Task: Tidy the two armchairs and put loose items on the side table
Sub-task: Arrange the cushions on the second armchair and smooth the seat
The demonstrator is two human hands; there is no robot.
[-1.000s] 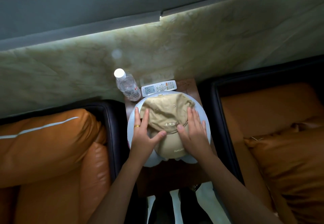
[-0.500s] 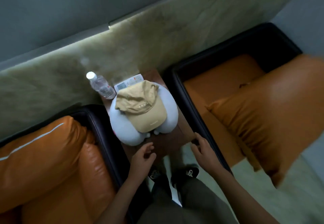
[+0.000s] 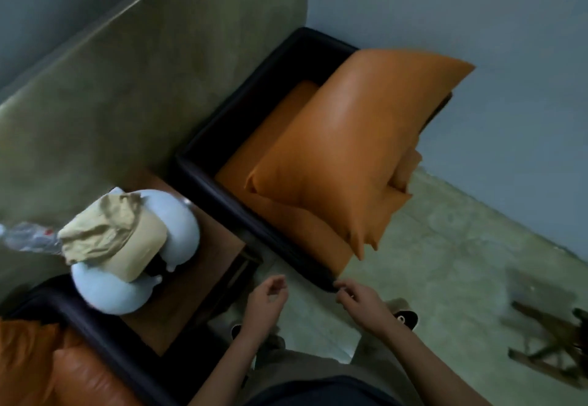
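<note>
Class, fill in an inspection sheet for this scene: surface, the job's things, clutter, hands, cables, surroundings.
Surface: wooden side table, partly bare.
Job's things: tan cap lying on pale neck pillow on the table; plastic bottle behind them; orange cushion skewed, overhanging the right armchair.
Clutter: wooden object on floor, blurred.
Hands: left hand and right hand both empty, loosely curled.
Cables: nothing seen.
Surroundings: left armchair, grey wall, greenish floor.

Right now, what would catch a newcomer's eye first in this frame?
The big orange cushion lying askew across the right armchair, overhanging its front edge. Next, the tan cap on the pale neck pillow on the side table. Both hands, left hand and right hand, hover empty.
</note>
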